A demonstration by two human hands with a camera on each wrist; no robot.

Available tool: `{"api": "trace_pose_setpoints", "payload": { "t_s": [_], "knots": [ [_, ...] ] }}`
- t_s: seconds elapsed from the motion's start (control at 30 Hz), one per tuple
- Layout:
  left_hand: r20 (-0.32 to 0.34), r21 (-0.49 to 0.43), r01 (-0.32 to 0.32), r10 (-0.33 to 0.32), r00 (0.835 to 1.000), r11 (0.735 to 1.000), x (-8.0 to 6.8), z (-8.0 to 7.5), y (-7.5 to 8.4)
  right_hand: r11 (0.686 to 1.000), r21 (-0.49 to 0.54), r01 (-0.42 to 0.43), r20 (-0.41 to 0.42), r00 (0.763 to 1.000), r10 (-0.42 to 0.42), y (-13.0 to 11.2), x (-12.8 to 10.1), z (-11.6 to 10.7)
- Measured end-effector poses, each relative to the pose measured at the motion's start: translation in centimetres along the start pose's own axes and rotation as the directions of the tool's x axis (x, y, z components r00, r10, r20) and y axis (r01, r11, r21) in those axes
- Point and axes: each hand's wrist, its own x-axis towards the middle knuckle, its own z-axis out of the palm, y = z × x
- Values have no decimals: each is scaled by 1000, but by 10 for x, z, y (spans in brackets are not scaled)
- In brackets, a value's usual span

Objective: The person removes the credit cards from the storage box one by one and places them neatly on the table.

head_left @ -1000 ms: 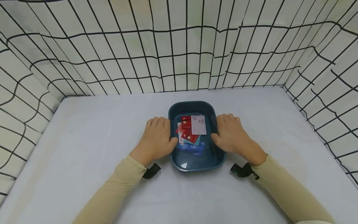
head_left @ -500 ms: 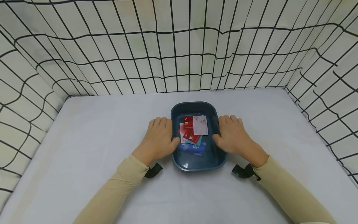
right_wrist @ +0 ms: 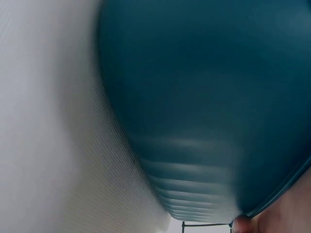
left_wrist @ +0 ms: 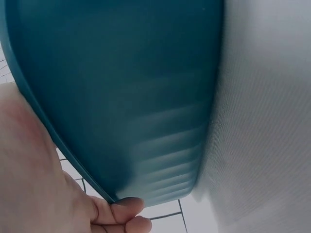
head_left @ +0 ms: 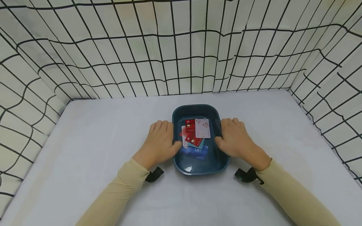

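The left hand [head_left: 159,141] and the right hand [head_left: 235,140] are gripping a dark blue tray [head_left: 198,166] between them, thumbs hooking over its side rims and fingers lying along its outer walls. The tray is sitting on a white table [head_left: 85,157]. Between the thumbs, several cards [head_left: 195,133] are lying overlapped inside, red ones beside a pale one.

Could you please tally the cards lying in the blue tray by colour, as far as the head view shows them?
Red cards: 2
White cards: 2, one mostly hidden
Teal card: 1
Blue card: 1
Total: 6 cards visible in the tray
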Motion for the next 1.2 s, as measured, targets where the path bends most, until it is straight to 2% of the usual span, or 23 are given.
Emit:
{"api": "trace_pose_setpoints", "payload": {
  "t_s": [0.23,0.47,0.6,0.77,0.87,1.03,1.2],
  "knots": [
    [11,-10,23,-23,1000,1000,0,-2,-1,1000,1,14,-11,1000,-14,0,2,0],
    [14,-6,17,-16,1000,1000,0,-5,1,1000,0,10,-11,1000,-10,2,2,-2],
    [10,6,46,-46,999,999,2,-10,-2,1000,8,2,-11,1000,-2,2,1,-1],
    [-23,-77,109,-111,994,991,8,-14,-12,1000,26,-5,-17,1000,5,1,1,0],
    [-49,-129,123,-130,990,984,12,-15,-18,999,34,-2,-15,1000,2,-1,2,0],
    [-87,-179,93,-110,990,979,18,-17,-24,1000,29,-4,-16,1000,4,-1,1,0],
    [-92,-233,66,-90,992,970,24,-21,-22,1000,25,-8,-19,1000,8,2,1,0]
  ]
}}
